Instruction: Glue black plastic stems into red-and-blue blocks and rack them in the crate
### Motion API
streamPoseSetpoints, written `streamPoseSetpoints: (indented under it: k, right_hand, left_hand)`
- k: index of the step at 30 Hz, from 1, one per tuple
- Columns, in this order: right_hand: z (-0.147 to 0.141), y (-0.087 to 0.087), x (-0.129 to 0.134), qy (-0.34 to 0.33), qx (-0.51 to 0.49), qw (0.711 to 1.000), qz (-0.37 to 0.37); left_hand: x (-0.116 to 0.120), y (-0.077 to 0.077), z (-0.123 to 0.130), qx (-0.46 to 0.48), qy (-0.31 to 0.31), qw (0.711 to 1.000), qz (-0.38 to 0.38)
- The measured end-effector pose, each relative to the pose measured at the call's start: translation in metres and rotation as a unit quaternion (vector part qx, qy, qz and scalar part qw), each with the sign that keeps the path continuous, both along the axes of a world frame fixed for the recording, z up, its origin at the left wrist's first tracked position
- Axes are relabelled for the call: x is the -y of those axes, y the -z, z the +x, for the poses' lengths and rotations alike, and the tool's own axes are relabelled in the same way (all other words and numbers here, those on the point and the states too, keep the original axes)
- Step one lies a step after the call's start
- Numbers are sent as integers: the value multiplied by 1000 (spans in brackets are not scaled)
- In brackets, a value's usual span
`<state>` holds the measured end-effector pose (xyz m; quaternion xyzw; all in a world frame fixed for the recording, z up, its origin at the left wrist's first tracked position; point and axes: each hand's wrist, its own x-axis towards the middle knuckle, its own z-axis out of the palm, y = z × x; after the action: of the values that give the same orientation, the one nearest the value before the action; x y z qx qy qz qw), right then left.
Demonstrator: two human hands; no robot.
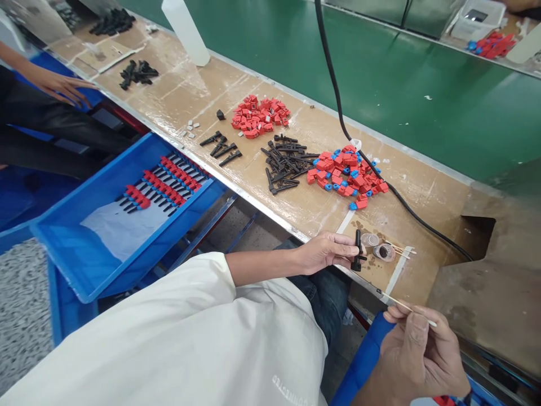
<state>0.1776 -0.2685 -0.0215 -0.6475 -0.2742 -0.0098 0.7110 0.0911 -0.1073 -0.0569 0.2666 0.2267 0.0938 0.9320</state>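
My left hand (329, 252) pinches a black plastic T-shaped part (358, 251) upright over the front edge of the workbench. In my right hand (422, 349), thumb and fingers close on a thin cotton swab (401, 303); its dark-stained tip points toward the black part but stays apart from it. Just beyond the left hand stand a small cup of dark liquid (384, 252) and a clear little cup (370, 241), with a few more swabs (399, 248) lying beside them on stained cardboard.
Piles of red-and-blue pieces (349, 173), black parts (285, 160) and red blocks (260, 115) lie along the bench. A black cable (399, 200) crosses it. A blue bin (101, 270) holds rows of assembled pieces. Another person's hand (59, 84) is at far left.
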Motion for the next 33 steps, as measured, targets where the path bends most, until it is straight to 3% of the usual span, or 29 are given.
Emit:
streamPoseSetpoints:
  k: [6, 12, 15, 21, 27, 33]
  right_hand:
    - [11, -2, -3, 44, -18, 999, -18]
    - [38, 3, -17, 82, -6, 989, -126]
    - [53, 14, -24, 65, 47, 979, -187]
    - [67, 28, -32, -5, 198, 932, -304]
    - [66, 25, -23, -1, 124, 939, -321]
    - [61, 17, -14, 54, 70, 948, -304]
  left_hand:
    - [-1, 1, 0, -15, -21, 999, 19]
    - [-7, -2, 0, -28, -28, 999, 29]
    - [-12, -4, 0, -30, -25, 999, 28]
    - [-15, -4, 1, -44, -20, 999, 20]
    - [-15, -6, 2, -40, -11, 999, 16]
    - [-10, -7, 5, -33, 2, 999, -2]
